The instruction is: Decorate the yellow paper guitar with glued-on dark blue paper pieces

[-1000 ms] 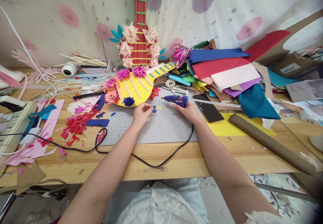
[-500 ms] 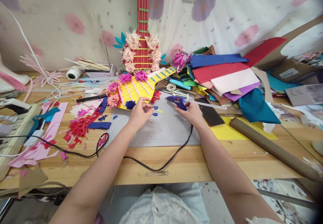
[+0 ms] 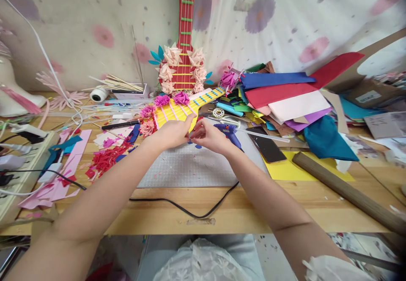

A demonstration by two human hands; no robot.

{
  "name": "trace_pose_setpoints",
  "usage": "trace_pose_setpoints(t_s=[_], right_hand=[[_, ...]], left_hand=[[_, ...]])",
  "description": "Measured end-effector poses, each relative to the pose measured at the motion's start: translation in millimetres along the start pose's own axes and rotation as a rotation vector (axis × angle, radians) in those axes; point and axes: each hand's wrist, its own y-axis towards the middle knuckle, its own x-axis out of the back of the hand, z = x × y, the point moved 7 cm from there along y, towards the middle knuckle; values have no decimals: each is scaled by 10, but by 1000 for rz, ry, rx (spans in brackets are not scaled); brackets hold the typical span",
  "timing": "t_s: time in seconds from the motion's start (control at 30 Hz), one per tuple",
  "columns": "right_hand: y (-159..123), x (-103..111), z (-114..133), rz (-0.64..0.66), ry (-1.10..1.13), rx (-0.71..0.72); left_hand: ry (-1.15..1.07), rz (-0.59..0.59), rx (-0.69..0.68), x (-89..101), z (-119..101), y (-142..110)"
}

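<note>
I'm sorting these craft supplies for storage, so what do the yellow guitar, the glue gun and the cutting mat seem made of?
Yellow guitar: matte, perhaps felt or painted card; its flat colour leaves that open.
Glue gun: likely hard blue plastic, smooth, judging by its moulded-looking shape.
Cutting mat: probably plastic or vinyl, low-sheen grey, going by its flat sheet and fine grid.

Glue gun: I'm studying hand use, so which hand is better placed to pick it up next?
Probably the right hand: the glue gun sits just beside it. The left hand is farther off, at the yellow guitar's near edge, with the right hand in between.
</note>
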Motion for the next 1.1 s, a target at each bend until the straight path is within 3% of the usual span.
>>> trace_pose_setpoints(t_s=[0.13,0.23,0.3,0.4,0.5,0.63,0.9,1.1], right_hand=[[72,-52,174,7,-277,-23],[116,-18,190,-19,-395,-63],[172,26,124,-57,-352,-83],[279,126,-62,-176,-141,-123],[372,191,-247,-295,67,-175],[459,181,-323,-410,119,-196],[646,-153,-198,-344,24,-176],[665,-288,-59,-304,-97,-209]], left_hand=[[83,-8,-23,4,-19,30],[2,-7,-44,26,86,44],[-116,-49,-41,78,244,57],[-308,-212,49,170,573,67],[-338,-161,43,37,690,75],[-299,-50,-23,-201,643,-7],[-334,-292,-82,-197,734,-297],[-265,-472,-154,-223,688,-445]])
